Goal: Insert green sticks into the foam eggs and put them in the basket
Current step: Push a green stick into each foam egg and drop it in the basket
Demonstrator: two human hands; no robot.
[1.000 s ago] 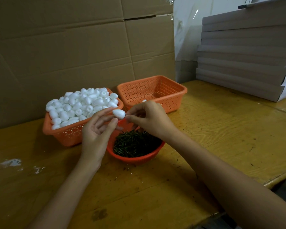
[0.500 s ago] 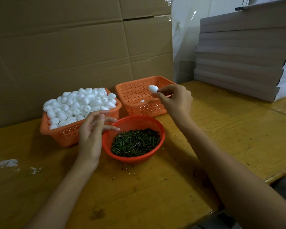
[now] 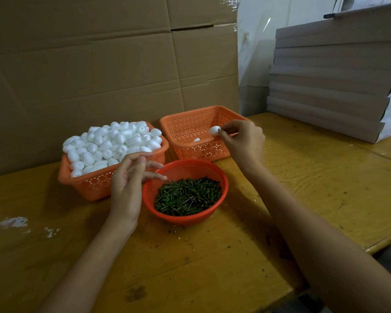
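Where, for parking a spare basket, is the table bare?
Bare table lies right of the nearly empty basket, up to the stacked boards, and near-left, before the full basket, save white crumbs. Crowded mid-table: baskets, stick bowl, left hand, right hand holding an egg.

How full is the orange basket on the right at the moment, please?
Nearly empty: the right basket shows bare perforated floor, with just one foam egg visible inside.

Cardboard wall [image 3: 99,64] behind, stacked grey boards [image 3: 336,82] right, yellow wooden table [image 3: 314,177]
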